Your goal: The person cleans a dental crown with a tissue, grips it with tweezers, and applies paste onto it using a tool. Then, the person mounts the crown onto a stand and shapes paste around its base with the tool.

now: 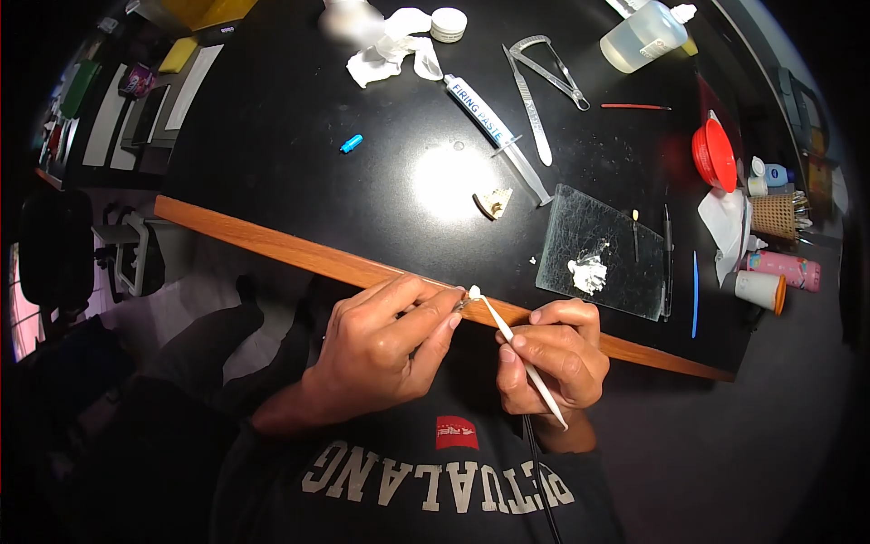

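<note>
My left hand [390, 335] is closed, pinching a small white tooth-like piece [474, 292] that seems to sit on a dark metallic bit at the fingertips. In my right hand [557, 354], a slim white plastic spatula [535, 374] is held like a pen. Its upper tip meets the white piece or comes very close; I cannot tell which. Both hands are at the wooden table edge [299, 256]. Beyond them lies a glass slab [566, 227] bearing a smear of white paste [588, 274].
A syringe labelled firing paste [480, 113], a metal caliper [555, 72] and a scalpel handle [530, 109] lie farther back. A clear bottle [645, 38], crumpled white gloves [391, 56], a red bowl [713, 154] and a blue cap [352, 143] are around them.
</note>
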`<state>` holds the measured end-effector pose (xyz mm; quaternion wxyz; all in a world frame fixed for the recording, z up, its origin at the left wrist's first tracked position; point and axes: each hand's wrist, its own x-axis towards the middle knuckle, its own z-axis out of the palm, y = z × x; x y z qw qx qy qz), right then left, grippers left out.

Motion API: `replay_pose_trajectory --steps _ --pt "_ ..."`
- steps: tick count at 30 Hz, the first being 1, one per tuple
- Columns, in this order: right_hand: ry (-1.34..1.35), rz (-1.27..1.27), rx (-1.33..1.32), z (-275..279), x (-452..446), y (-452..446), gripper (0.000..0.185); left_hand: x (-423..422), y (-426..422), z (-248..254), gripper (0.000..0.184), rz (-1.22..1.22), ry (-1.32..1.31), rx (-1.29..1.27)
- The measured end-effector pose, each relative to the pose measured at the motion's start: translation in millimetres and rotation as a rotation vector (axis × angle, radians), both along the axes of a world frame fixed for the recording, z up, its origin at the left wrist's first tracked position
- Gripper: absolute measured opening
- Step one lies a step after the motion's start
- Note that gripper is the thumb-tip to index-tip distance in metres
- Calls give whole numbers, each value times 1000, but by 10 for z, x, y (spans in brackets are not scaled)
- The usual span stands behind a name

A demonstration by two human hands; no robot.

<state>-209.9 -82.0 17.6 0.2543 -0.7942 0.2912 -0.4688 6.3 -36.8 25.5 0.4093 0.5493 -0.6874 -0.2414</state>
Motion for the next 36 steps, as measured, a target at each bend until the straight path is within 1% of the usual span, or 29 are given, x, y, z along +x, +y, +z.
replay_pose_trajectory --steps 14,22,24,25,28,30,34,36 --pt "-13 -6 -27 -32 1 6 24 1 4 8 20 6 11 4" --pt "17 -20 -85 -56 19 4 23 15 -13 7 15 -1 17 -19" --pt "-4 -31 -64 7 -25 23 22 15 -20 20 14 3 9 -12" --pt "-3 -44 -59 48 -86 22 22 10 -24 26 14 4 11 -10" --pt "44 -282 -81 100 -337 5 21 -4 -36 45 14 -8 27 3" --pt "96 -418 -97 6 -532 -72 20 3 -40 42 15 -13 26 -1" --pt "113 -441 -89 -36 -603 -67 15 -7 -40 67 17 -13 14 22" --pt "151 -431 -99 -62 -578 -70 17 -17 -43 70 17 -17 18 28"
